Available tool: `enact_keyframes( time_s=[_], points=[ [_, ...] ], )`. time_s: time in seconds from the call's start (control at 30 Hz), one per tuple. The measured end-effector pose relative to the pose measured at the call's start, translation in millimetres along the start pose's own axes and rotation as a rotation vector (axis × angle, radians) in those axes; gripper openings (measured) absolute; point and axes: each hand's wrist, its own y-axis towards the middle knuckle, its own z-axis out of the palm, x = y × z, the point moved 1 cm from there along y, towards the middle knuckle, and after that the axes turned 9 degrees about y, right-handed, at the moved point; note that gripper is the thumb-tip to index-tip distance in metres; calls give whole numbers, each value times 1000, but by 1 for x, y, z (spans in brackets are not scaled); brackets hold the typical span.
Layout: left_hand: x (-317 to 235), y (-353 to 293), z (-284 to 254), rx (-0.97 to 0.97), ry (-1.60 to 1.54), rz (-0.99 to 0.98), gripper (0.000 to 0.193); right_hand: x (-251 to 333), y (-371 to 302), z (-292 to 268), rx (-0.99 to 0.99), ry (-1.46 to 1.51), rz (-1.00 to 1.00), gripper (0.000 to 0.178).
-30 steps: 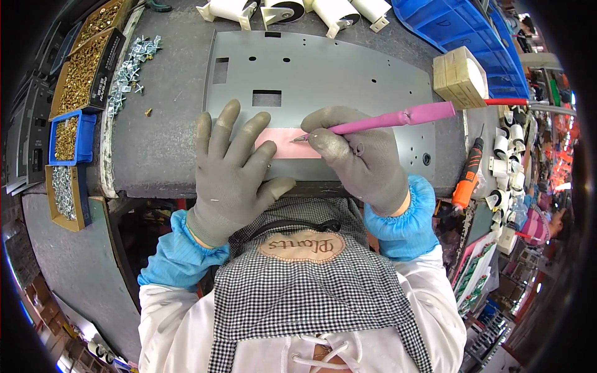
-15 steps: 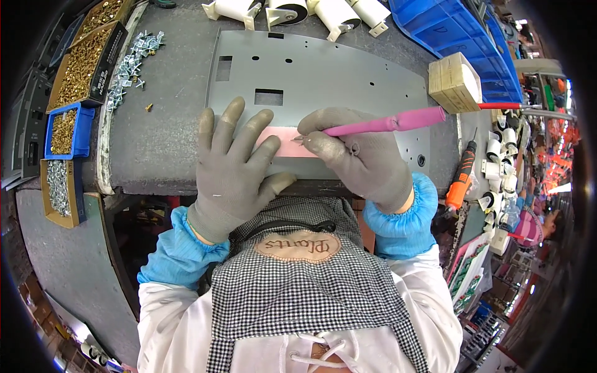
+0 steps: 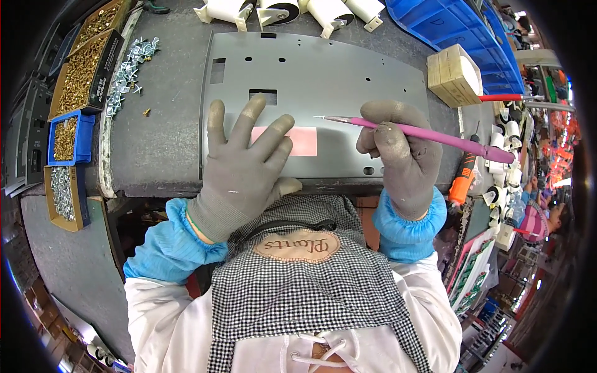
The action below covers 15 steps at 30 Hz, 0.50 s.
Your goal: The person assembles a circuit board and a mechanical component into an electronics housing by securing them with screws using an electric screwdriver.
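A grey metal panel with cut-outs and small holes lies flat on the bench in front of me. On its near half is a pink slip of paper, its left part covered by fingers. My left hand, in a grey glove, rests over the panel and the slip with its fingers spread. My gloved right hand pinches a pink pen with a silver pointed tip. That tip points left, above the slip and apart from it.
Boxes of brass screws and a blue bin line the left edge, beside loose silver wing-shaped fasteners. White casters stand at the back. On the right are a cardboard box, a blue crate and an orange-handled screwdriver.
My right hand has lifted the pen off the pink slip and moved right. More of the slip shows now. My left hand stays spread over it, barely shifted.
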Motion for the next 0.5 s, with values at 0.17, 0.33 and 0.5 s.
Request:
enact_keyframes(
  time_s=[0.17, 0.33, 0.5],
  points=[
    [2, 1, 0, 11, 9, 35, 68, 0, -2, -2, -2, -51, 0, 21],
    [6, -5, 7, -6, 62, 56, 71, -5, 3, 9, 111, -66, 28, 20],
    [8, -14, 3, -62, -53, -74, 67, -11, 14, 18, 214, -86, 73, 17]
  ],
)
